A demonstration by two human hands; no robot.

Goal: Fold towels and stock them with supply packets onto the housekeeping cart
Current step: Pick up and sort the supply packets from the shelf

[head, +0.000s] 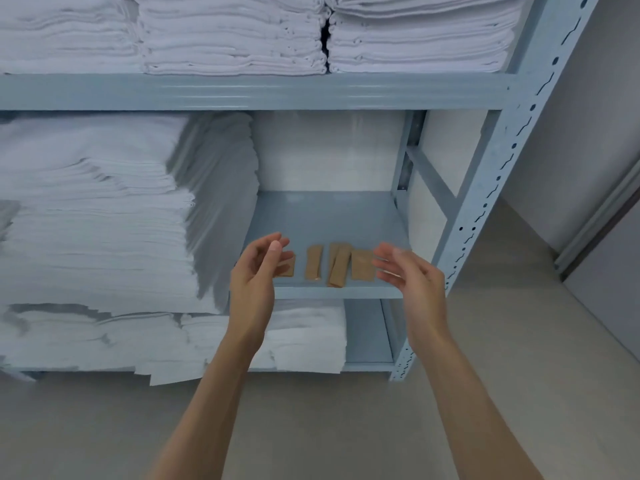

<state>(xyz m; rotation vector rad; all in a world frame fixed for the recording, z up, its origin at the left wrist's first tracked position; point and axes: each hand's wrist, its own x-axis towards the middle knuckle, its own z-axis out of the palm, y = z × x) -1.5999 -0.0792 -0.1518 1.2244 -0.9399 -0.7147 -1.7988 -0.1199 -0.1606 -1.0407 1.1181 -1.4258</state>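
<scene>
Several tan supply packets (337, 265) lie in a row near the front edge of the grey-blue middle shelf (329, 216). My left hand (258, 271) hovers at the left end of the row with relaxed fingers, partly covering the leftmost packet (288, 268). My right hand (408, 275) hovers at the right end, fingers loosely spread, holding nothing. A tall stack of folded white towels (104, 216) fills the left part of the same shelf.
More folded white towels sit on the upper shelf (235, 32) and the lower shelf (304, 337). A perforated metal upright (485, 202) bounds the rack on the right. Beige floor (519, 341) lies below and to the right, by a grey wall.
</scene>
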